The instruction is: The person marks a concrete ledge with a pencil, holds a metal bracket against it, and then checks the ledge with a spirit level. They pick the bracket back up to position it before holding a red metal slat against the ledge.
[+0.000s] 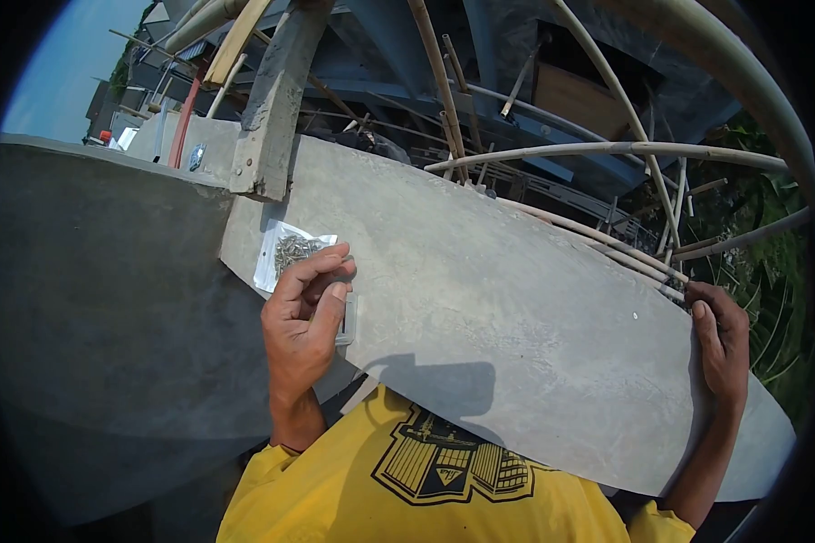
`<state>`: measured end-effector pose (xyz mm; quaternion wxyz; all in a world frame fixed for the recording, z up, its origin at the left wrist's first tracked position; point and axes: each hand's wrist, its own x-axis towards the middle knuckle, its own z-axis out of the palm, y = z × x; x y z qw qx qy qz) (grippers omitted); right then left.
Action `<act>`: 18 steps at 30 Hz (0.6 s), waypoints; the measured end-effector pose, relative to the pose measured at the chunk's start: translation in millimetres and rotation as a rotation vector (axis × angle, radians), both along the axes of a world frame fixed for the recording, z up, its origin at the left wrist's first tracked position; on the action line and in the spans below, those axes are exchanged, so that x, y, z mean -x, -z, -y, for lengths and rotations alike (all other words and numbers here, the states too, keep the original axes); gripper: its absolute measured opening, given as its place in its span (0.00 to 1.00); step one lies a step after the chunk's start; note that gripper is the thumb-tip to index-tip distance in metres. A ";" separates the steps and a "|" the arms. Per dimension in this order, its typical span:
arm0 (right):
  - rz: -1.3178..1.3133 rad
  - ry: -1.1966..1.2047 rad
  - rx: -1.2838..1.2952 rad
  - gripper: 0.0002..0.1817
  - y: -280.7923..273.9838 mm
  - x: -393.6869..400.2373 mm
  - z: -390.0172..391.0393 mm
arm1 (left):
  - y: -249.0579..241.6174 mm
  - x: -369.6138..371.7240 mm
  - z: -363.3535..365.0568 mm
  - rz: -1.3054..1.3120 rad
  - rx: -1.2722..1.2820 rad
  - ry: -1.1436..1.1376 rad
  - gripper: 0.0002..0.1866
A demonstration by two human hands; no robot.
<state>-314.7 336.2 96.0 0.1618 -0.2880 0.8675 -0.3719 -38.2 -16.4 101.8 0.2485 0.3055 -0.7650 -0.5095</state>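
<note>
My left hand (303, 326) is raised over the near left part of a grey concrete ledge (480, 271). Its fingers curl toward the thumb; whatever they may hold is too small or hidden to make out. Just beyond it lies a white-edged clear plastic bag (294, 251) of small metal screws or similar fasteners. Partly behind this hand sits a small grey box (349, 317). At the ledge's right end is my right hand (723, 339), with its fingers bent and its thumb close to the index finger. What lies between them does not show. A tiny white piece (635, 316) rests on the ledge nearby.
A rough upright post (276, 118) stands on the ledge beyond the bag. Bamboo poles (607, 149) cross beyond the far edge, one ending near my right hand. Left of the ledge is a dark grey wall (109, 299). Green plants (779, 290) grow at the right.
</note>
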 end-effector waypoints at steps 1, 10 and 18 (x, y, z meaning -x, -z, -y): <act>0.001 -0.001 -0.001 0.17 0.0 0.2 -0.3 | -0.3 -0.7 0.0 0.001 -0.001 -0.001 0.15; -0.008 -0.003 0.008 0.18 -0.4 -0.2 -0.1 | 1.1 -10.0 -1.9 -0.043 -0.005 0.113 0.19; -0.007 -0.002 -0.007 0.19 -2.6 -1.6 1.3 | 1.7 -11.3 -9.3 0.039 0.340 0.159 0.23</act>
